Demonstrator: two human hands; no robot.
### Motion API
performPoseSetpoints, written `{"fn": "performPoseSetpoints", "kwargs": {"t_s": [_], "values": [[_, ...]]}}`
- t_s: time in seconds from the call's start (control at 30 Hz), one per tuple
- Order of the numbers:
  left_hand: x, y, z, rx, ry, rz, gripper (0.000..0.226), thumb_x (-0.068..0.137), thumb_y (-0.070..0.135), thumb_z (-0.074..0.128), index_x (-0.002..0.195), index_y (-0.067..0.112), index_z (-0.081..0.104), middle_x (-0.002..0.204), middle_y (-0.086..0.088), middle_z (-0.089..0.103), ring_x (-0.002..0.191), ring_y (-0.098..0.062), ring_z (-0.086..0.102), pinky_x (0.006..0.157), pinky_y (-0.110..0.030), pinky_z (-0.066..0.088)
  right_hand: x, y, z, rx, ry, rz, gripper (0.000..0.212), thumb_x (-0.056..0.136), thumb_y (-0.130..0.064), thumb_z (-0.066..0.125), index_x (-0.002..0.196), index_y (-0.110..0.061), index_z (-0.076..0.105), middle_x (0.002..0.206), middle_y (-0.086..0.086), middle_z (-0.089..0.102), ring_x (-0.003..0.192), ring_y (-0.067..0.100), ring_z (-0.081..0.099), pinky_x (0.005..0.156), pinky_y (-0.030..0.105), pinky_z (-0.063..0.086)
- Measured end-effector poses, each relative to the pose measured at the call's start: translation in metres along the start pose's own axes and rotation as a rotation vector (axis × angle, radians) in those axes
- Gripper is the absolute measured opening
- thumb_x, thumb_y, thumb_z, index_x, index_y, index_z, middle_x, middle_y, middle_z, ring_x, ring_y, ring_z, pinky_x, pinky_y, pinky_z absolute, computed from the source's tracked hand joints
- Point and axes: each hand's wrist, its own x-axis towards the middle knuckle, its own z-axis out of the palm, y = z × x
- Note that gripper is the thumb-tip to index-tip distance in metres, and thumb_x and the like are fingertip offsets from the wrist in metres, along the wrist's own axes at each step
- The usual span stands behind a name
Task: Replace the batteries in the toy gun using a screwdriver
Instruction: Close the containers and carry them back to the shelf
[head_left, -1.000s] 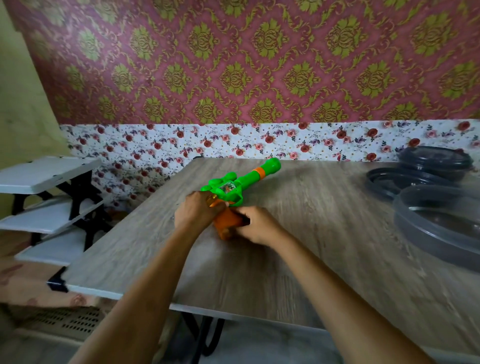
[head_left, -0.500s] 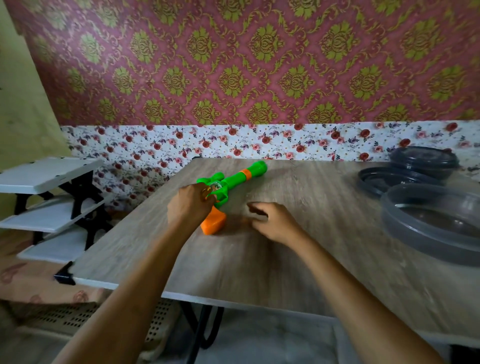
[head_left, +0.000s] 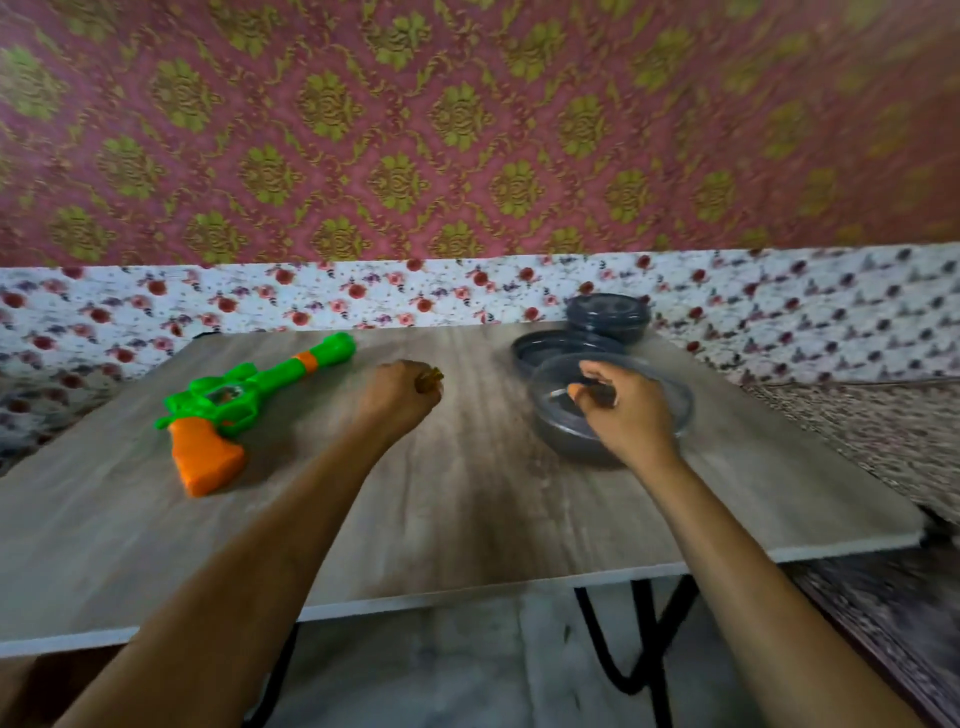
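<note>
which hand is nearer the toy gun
Left. The left hand is just right of the gun, not touching it; the right hand is farther right, over the near bowl.

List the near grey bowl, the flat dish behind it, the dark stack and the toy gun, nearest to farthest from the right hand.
1. Near grey bowl: under the right hand.
2. Flat dish: just behind the bowl.
3. Dark stack: farther back still.
4. Toy gun: far left.

Green toy gun (head_left: 234, 400), orange grip, lying flat on table (head_left: 467, 493) left side, barrel angled away rightward
</note>
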Motion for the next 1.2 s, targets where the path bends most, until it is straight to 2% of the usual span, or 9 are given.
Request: {"fn": "performPoseSetpoints", "kwargs": {"t_s": [0.13, 0.23, 0.37, 0.57, 0.8, 0.9, 1.0, 1.1, 1.2], "values": [[0.039, 0.028, 0.033, 0.062, -0.030, 0.074, 0.021, 0.093, 0.027, 0.054, 0.097, 0.011, 0.068, 0.104, -0.014, 0.068, 0.083, -0.024, 0.061, 0.071, -0.029, 0.045, 0.009, 0.036, -0.022, -0.216, 0.095, 0.121, 0.047, 0.088, -0.031, 0.058, 0.132, -0.015, 0.051, 0.130, 0.011, 0.058, 0.119, 0.028, 0.054, 0.093, 0.035, 0.045], [0.064, 0.048, 0.056, 0.160, -0.057, 0.172, 0.029, 0.095, 0.024, 0.050, 0.120, 0.018, 0.062, 0.126, -0.009, 0.059, 0.107, -0.027, 0.058, 0.086, -0.032, 0.046, 0.016, 0.061, -0.023, -0.291, 0.097, 0.234, 0.061, 0.090, -0.037, 0.053, 0.141, -0.008, 0.035, 0.145, 0.014, 0.041, 0.133, 0.029, 0.038, 0.105, 0.040, 0.037], [0.096, 0.060, 0.081, 0.217, -0.161, 0.263, 0.038, 0.097, 0.035, 0.044, 0.132, 0.021, 0.051, 0.138, -0.007, 0.050, 0.116, -0.028, 0.054, 0.094, -0.038, 0.045, 0.018, 0.077, -0.012, -0.184, 0.002, 0.386, 0.069, 0.094, -0.042, 0.043, 0.148, -0.009, 0.017, 0.152, 0.014, 0.028, 0.138, 0.031, 0.032, 0.110, 0.041, 0.031], [0.122, 0.061, 0.112, 0.236, -0.216, 0.249, 0.037, 0.094, 0.050, 0.046, 0.120, 0.026, 0.052, 0.126, -0.006, 0.058, 0.106, -0.023, 0.058, 0.092, -0.036, 0.046, 0.022, 0.081, 0.001, -0.080, 0.017, 0.376, 0.064, 0.097, -0.039, 0.038, 0.149, -0.011, 0.015, 0.155, 0.010, 0.023, 0.141, 0.026, 0.027, 0.113, 0.037, 0.024], [0.120, 0.038, 0.105, 0.314, -0.019, 0.271, 0.020, 0.097, 0.032, 0.047, 0.108, 0.022, 0.059, 0.106, -0.010, 0.066, 0.087, -0.022, 0.060, 0.081, -0.033, 0.050, 0.019, 0.081, 0.005, -0.028, 0.053, 0.326, 0.060, 0.097, -0.033, 0.040, 0.148, -0.012, 0.019, 0.153, 0.008, 0.028, 0.139, 0.025, 0.030, 0.113, 0.036, 0.024], [0.114, 0.026, 0.078, 0.235, 0.107, 0.217, 0.023, 0.097, 0.028, 0.049, 0.113, 0.017, 0.059, 0.102, -0.016, 0.067, 0.088, -0.031, 0.064, 0.076, -0.039, 0.051, 0.022, 0.075, 0.004, -0.052, 0.011, 0.353, 0.061, 0.096, -0.034, 0.043, 0.148, -0.010, 0.021, 0.152, 0.010, 0.030, 0.139, 0.026, 0.032, 0.112, 0.036, 0.026], [0.109, 0.030, 0.041, 0.150, 0.195, 0.218, 0.026, 0.096, 0.029, 0.051, 0.117, 0.014, 0.057, 0.098, -0.018, 0.067, 0.085, -0.035, 0.064, 0.069, -0.036, 0.050, 0.024, 0.065, 0.009, -0.073, -0.075, 0.312, 0.064, 0.091, -0.041, 0.048, 0.144, -0.009, 0.030, 0.144, 0.012, 0.043, 0.131, 0.028, 0.043, 0.107, 0.039, 0.038], [0.101, 0.040, 0.002, 0.015, 0.285, 0.167, 0.026, 0.094, 0.028, 0.053, 0.111, 0.009, 0.058, 0.098, -0.017, 0.066, 0.085, -0.036, 0.063, 0.072, -0.036, 0.051, 0.021, 0.050, 0.017, -0.066, -0.175, 0.290, 0.067, 0.091, -0.042, 0.048, 0.146, -0.010, 0.025, 0.148, 0.011, 0.037, 0.135, 0.027, 0.038, 0.110, 0.039, 0.035], [0.080, 0.044, -0.033, -0.178, 0.373, 0.168, 0.025, 0.093, 0.025, 0.056, 0.099, 0.001, 0.060, 0.086, -0.015, 0.060, 0.080, -0.030, 0.054, 0.071, -0.034, 0.039, 0.013, 0.037, 0.023, -0.073, -0.183, 0.272, 0.066, 0.091, -0.041, 0.048, 0.145, -0.012, 0.026, 0.146, 0.011, 0.039, 0.132, 0.028, 0.041, 0.109, 0.037, 0.036]]}}
